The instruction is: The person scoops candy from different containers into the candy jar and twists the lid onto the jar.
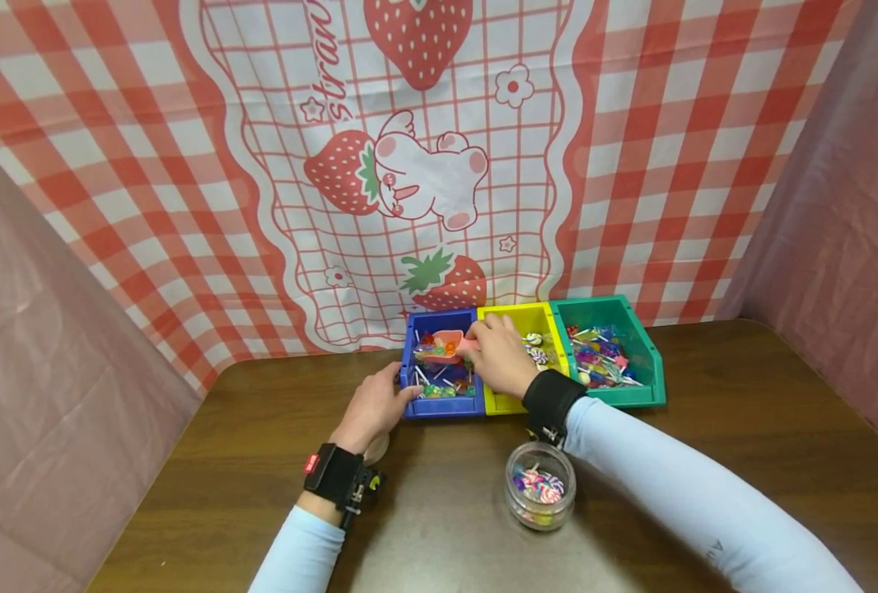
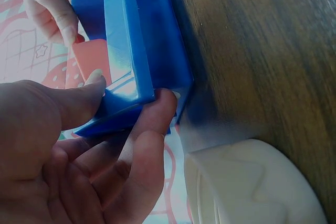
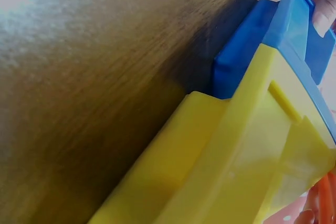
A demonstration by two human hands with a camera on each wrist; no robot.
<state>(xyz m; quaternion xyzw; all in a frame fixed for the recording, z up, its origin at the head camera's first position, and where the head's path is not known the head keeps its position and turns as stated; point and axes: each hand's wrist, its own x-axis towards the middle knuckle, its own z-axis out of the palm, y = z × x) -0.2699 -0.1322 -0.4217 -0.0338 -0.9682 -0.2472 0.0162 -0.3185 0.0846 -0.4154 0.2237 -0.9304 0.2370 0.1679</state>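
Note:
My left hand (image 1: 375, 403) grips the front left corner of the blue bin (image 1: 446, 408), thumb over the rim and fingers against the outside, as the left wrist view shows. Within that bin lie wrapped candies (image 1: 436, 391) and small lollipop sticks. My right hand (image 1: 503, 356) reaches across the yellow bin (image 1: 519, 313) and pinches the handle of a pink scoop (image 1: 448, 336). The scoop's bowl is over the blue bin, with orange and greenish candies in it. In the left wrist view the scoop (image 2: 92, 56) shows behind the blue rim.
A green bin (image 1: 652, 375) of mixed candies adjoins the yellow one, which holds swirl candies (image 1: 536, 355). Nearer me, a clear round jar (image 1: 539, 519) contains striped candies. A cream-coloured rounded object (image 2: 257, 184) lies beside my left hand. A checked cloth (image 1: 632, 165) hangs behind the bins.

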